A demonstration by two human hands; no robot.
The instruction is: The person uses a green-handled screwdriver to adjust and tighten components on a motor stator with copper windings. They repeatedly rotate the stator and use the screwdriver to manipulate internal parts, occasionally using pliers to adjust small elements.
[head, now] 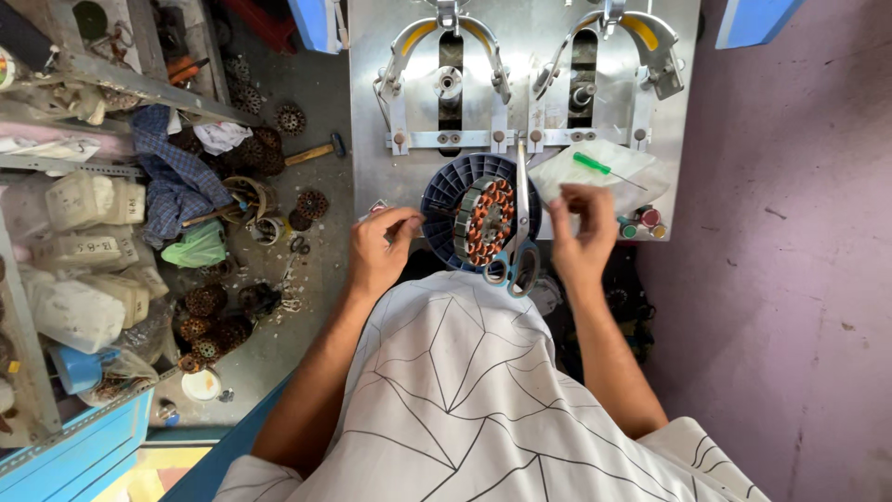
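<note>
A steel bench fills the upper centre of the frame. On it lie a round blue tray (a copper-wound stator sits in it), scissors, a white cloth under a green screwdriver, and small coloured caps.

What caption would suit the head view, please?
Both hands, left hand and right hand, work beside a copper-wound stator on a blue holder.

One stator, one scissors, two hands
</note>
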